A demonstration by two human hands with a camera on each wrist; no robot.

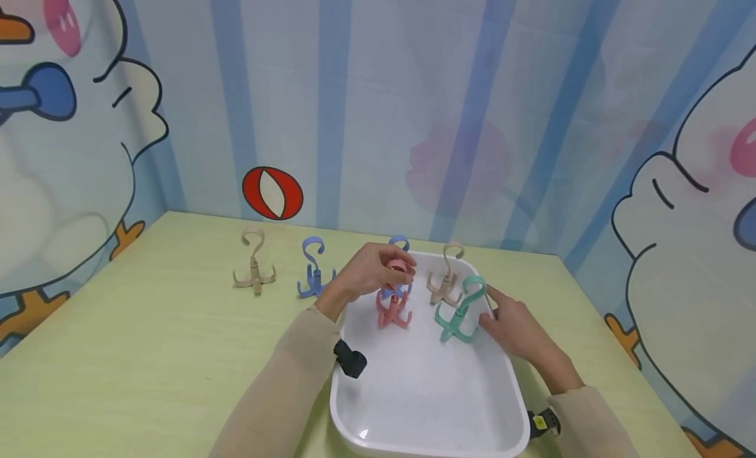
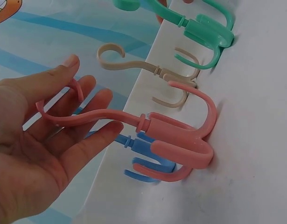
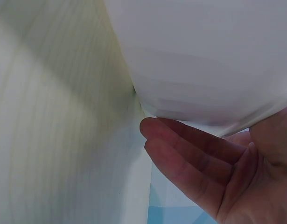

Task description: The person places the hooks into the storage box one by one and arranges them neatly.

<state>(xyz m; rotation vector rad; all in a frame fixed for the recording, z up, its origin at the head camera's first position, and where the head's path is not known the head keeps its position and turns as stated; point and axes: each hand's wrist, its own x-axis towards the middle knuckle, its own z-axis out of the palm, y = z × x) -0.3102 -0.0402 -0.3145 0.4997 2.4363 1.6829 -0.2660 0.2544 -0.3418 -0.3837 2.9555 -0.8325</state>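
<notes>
A pink hook hanger [image 2: 171, 133] with several upturned prongs stands in a white tray [image 1: 425, 392]. My left hand [image 1: 378, 271] curls its fingers and thumb loosely round the curved top of this hanger. Close behind it is a blue hook hanger [image 2: 150, 154], partly hidden by the hand in the head view. A beige hanger [image 1: 445, 281] and a green hanger [image 1: 457, 320] stand to the right in the same tray. At the tray's right wall, my right hand [image 1: 522, 330] grips the rim, thumb inside and fingers [image 3: 190, 163] along the outside.
Left of the tray, another beige hanger [image 1: 255, 271] and another blue hanger [image 1: 315, 271] stand on the pale green table [image 1: 147, 353]. A striped blue cloth backdrop [image 1: 378, 117] with cartoon figures rises behind the table and at both sides.
</notes>
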